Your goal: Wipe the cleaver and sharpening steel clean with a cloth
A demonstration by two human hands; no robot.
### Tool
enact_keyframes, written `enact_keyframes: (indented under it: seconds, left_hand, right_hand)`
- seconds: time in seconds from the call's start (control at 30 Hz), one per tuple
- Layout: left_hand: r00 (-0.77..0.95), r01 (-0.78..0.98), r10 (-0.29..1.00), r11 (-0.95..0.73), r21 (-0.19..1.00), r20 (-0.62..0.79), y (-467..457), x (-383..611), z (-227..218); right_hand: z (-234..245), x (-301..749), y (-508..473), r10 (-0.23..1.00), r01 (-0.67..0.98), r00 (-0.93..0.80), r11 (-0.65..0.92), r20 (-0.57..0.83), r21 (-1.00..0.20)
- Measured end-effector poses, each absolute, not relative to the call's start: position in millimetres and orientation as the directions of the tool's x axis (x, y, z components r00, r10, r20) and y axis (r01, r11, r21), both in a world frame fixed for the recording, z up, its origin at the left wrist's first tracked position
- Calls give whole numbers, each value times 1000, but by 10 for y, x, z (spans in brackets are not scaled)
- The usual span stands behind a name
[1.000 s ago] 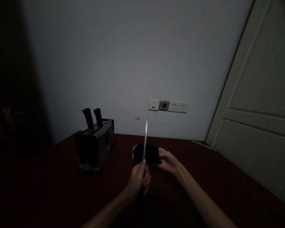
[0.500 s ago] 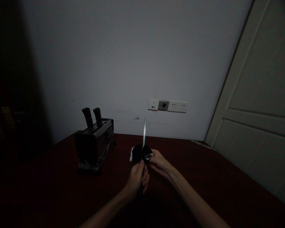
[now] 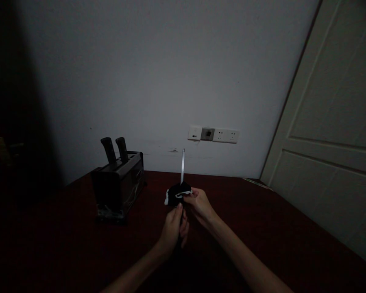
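My left hand (image 3: 172, 228) is closed round the handle of a knife, its thin silvery blade (image 3: 182, 166) pointing straight up. My right hand (image 3: 199, 205) pinches a black cloth (image 3: 176, 192) with a white edge, folded round the lower part of the blade just above my left hand. Both hands are held over a dark red table (image 3: 262, 219), near its middle.
A black knife block (image 3: 118, 185) with two dark handles (image 3: 112, 149) sticking out stands on the table to the left. A row of wall sockets (image 3: 213, 134) is behind. A pale door (image 3: 332, 134) is at the right. The left side is very dark.
My right hand has brought the cloth in from the right of the blade and folded it round the blade's base. The knife stays upright in my left hand.
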State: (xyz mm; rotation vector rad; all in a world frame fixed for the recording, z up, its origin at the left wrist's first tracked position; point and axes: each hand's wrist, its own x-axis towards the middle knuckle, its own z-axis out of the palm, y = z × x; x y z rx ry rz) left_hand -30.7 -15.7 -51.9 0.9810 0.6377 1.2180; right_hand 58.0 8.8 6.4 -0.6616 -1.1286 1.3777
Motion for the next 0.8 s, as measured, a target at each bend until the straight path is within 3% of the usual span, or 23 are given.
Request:
enact_keyframes:
  seconds: [0.8]
  left_hand:
    - [271, -378, 962, 69, 923, 39, -348, -149, -553]
  right_hand:
    - [528, 876, 511, 946, -211, 102, 322, 307, -923]
